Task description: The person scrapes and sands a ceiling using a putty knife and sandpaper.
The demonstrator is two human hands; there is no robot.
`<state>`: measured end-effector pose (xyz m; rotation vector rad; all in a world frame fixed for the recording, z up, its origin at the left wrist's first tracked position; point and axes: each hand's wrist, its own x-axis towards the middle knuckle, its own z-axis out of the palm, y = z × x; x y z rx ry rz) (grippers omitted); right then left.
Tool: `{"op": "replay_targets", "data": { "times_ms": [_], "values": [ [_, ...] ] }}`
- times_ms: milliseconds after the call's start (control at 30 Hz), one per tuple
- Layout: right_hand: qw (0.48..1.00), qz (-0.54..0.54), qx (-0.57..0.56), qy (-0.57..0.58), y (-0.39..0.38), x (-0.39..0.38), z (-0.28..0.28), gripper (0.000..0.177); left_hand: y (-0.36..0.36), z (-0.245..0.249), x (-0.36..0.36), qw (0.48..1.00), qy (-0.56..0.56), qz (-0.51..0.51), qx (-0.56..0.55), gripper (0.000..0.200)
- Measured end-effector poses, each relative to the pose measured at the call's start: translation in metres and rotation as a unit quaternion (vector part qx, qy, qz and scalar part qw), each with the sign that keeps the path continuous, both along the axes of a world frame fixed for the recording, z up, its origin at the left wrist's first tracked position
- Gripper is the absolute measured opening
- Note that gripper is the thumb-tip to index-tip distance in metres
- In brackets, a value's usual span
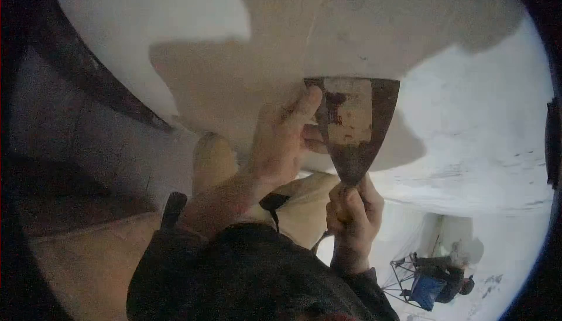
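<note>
A wide, dark, triangular blade tool [366,116] with a pale worn patch on its face is held up in the middle of the view. My right hand [355,213] is wrapped round its handle below the narrow end. At the blade's left edge is my left hand [287,136], its thumb on the face near the top corner and its fingers partly hidden behind the blade. The blade's straight top edge lies in front of a surface [374,34] with beige-grey and white areas; whether they touch I cannot tell.
At the lower right, a person in dark clothes [452,283] is near a metal frame and a blue object [427,290]. A dark curved strip [99,63] runs down the upper left. Tan material [105,262] lies at the lower left.
</note>
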<state>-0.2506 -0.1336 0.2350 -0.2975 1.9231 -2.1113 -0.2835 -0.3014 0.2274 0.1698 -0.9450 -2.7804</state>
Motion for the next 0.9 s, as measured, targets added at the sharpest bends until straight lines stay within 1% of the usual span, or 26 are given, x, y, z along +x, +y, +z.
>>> {"op": "replay_targets", "data": {
  "times_ms": [33, 100, 133, 167, 233, 300, 333, 400, 433, 500, 533, 567, 633, 667, 733, 800, 833, 867, 900],
  "values": [
    [1.000, 0.007, -0.008, -0.008, -0.001, 0.000, 0.001, 0.043, 0.001, -0.003, -0.001, 1.000, 0.004, -0.025, 0.005, 0.034],
    [0.999, 0.021, -0.020, -0.031, -0.005, -0.001, 0.004, 0.041, 0.000, -0.001, -0.003, 0.998, 0.058, 0.019, -0.015, 0.033],
    [0.998, 0.044, -0.004, 0.042, 0.001, -0.005, -0.016, 0.039, 0.003, -0.001, -0.002, 0.995, 0.083, 0.039, -0.025, 0.033],
    [0.991, 0.062, 0.009, 0.114, 0.008, -0.010, -0.036, 0.036, 0.005, -0.001, 0.000, 0.997, 0.045, 0.056, -0.042, 0.034],
    [0.997, 0.064, -0.024, 0.048, 0.004, -0.001, -0.044, 0.034, 0.011, 0.002, -0.001, 0.992, -0.020, 0.092, -0.083, 0.037],
    [0.996, 0.068, -0.058, -0.002, 0.002, 0.003, -0.050, 0.033, 0.014, -0.007, -0.003, 0.987, 0.014, 0.106, -0.123, 0.035],
    [0.994, 0.078, -0.076, -0.016, 0.002, 0.003, -0.056, 0.036, 0.015, -0.010, -0.003, 0.982, 0.030, 0.116, -0.143, 0.034],
    [0.982, 0.114, -0.126, -0.081, -0.005, 0.007, -0.044, 0.039, 0.011, -0.006, 0.001, 0.969, 0.015, 0.124, -0.214, 0.032],
    [0.975, 0.115, -0.167, -0.094, -0.011, 0.011, -0.047, 0.038, 0.009, -0.004, 0.004, 0.960, 0.005, 0.126, -0.249, 0.032],
    [0.955, 0.114, -0.248, -0.121, -0.021, 0.021, -0.057, 0.038, 0.012, -0.011, 0.003, 0.947, 0.017, 0.158, -0.279, 0.032],
    [0.961, 0.113, -0.237, -0.085, -0.025, 0.022, -0.072, 0.039, 0.012, -0.014, 0.002, 0.940, 0.026, 0.172, -0.294, 0.032],
    [0.966, 0.110, -0.227, -0.048, -0.024, 0.020, -0.101, 0.040, 0.016, -0.018, 0.005, 0.929, 0.006, 0.173, -0.327, 0.032],
    [0.973, 0.104, -0.204, 0.027, -0.038, 0.016, -0.116, 0.043, 0.018, -0.020, 0.012, 0.901, -0.032, 0.177, -0.394, 0.032],
    [0.969, 0.086, -0.233, -0.005, -0.034, 0.022, -0.118, 0.038, 0.021, -0.019, 0.011, 0.907, -0.015, 0.192, -0.375, 0.032],
    [0.963, 0.081, -0.255, -0.042, 0.018, 0.045, -0.098, 0.037, 0.080, -0.020, 0.024, 0.915, 0.011, 0.221, -0.337, 0.032],
    [0.949, 0.086, -0.287, -0.096, 0.038, 0.057, -0.080, 0.036, 0.104, -0.014, 0.032, 0.920, -0.001, 0.223, -0.323, 0.031],
    [0.952, 0.081, -0.278, -0.102, 0.063, 0.062, -0.087, 0.035, 0.131, -0.013, 0.041, 0.922, -0.004, 0.226, -0.314, 0.031],
    [0.954, 0.073, -0.271, -0.108, 0.074, 0.063, -0.098, 0.035, 0.142, -0.019, 0.042, 0.916, -0.012, 0.230, -0.327, 0.031],
    [0.958, 0.068, -0.254, -0.119, 0.082, 0.061, -0.109, 0.035, 0.147, -0.037, 0.042, 0.913, -0.027, 0.237, -0.332, 0.031]
  ]
}}
